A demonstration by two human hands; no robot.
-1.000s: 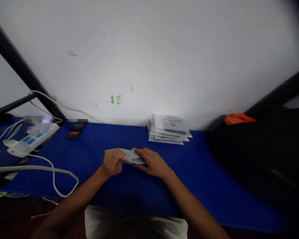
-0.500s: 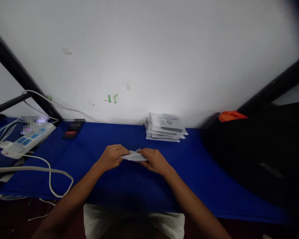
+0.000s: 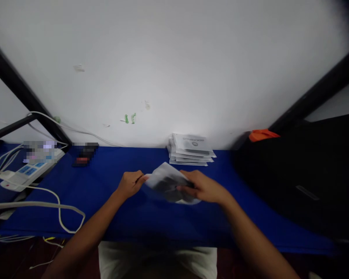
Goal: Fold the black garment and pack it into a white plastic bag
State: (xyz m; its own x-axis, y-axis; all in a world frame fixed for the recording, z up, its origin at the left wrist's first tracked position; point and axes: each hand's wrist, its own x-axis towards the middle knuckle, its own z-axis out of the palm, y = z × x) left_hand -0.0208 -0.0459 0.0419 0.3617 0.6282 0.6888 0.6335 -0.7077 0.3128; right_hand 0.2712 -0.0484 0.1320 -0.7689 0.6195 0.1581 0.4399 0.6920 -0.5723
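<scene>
Above the blue desk surface, a frosted, translucent plastic bag [image 3: 166,182] is stretched between my hands, with something dark showing in it, too blurred to name. My left hand [image 3: 130,183] pinches the bag's left corner between thumb and fingers. On the right side, my right hand [image 3: 203,186] is closed on the bag, its fingers against the dark part. Whether those fingers are inside or outside the bag I cannot tell. Behind it, against the wall, lies a stack of similar flat bags [image 3: 192,144] with dark printing on the top one.
To the left are a white power strip [image 3: 31,172], a loose white cable [image 3: 59,207] and a dark blurred-out object [image 3: 85,154]. A large black bag [image 3: 293,178] takes up the right side, an orange piece [image 3: 263,135] on its top. The blue desk [image 3: 128,221] ends before my lap.
The plastic bag has turned from nearly edge-on to showing its broad face and dark contents. My right hand has moved right and changed its hold; my left hand stays at the left end.
</scene>
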